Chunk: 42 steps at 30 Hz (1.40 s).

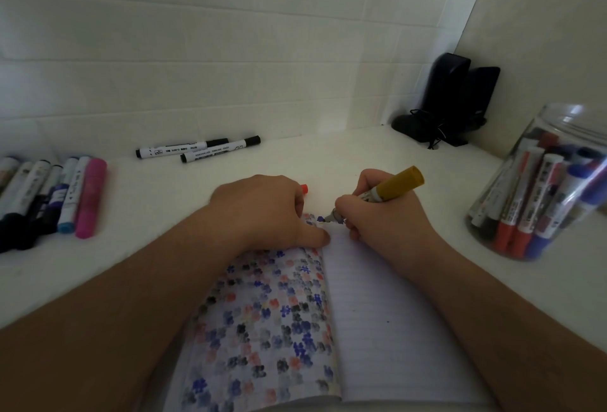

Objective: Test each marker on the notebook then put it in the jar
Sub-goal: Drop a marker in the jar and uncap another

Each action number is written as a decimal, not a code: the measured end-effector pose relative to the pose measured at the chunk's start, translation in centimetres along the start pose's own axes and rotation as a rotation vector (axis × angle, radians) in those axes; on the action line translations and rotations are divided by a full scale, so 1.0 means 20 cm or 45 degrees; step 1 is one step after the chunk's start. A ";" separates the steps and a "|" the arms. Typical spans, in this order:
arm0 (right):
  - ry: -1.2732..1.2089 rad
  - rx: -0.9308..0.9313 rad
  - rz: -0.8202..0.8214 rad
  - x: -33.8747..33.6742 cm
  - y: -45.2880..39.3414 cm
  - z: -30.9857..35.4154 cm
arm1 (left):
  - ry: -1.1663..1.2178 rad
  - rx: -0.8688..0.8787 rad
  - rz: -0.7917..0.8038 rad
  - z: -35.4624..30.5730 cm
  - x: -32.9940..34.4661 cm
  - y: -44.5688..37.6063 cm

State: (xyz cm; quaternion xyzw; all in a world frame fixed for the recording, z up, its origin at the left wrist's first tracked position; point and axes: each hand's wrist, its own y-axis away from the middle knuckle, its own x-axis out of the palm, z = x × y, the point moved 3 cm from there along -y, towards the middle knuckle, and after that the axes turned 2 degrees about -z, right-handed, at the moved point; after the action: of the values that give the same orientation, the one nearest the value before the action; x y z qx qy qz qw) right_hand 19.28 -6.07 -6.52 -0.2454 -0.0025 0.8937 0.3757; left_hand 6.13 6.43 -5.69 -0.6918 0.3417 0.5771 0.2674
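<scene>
Testing a marker (377,196): my right hand (377,217) fingers pinch it, tip on the notebook (377,313); left hand (262,211) curls around a cap. Next, I judge: recapping, then the jar (545,188).

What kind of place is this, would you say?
Probably a home or office desk set in a corner: a white desk against white walls, a pair of black speakers at the back, and a notebook and markers laid out.

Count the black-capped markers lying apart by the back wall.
2. One marker lies nearer the wall, cap pointing right; the other marker lies just in front of it and further right. Both are off the notebook, untouched by either hand.
</scene>
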 end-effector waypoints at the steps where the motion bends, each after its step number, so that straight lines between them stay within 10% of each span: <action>1: -0.018 0.004 0.004 0.00 0.00 0.00 | 0.002 0.002 -0.001 0.00 0.00 0.00; 42: -0.016 -0.013 0.038 0.00 0.00 -0.02 | 0.008 -0.017 -0.002 -0.01 -0.01 0.01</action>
State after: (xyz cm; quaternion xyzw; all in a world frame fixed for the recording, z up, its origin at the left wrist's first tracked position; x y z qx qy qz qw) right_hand 19.42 -6.06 -6.81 -0.2417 -0.0058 0.9006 0.3612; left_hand 6.03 6.13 -5.42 -0.6956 0.3384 0.5769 0.2622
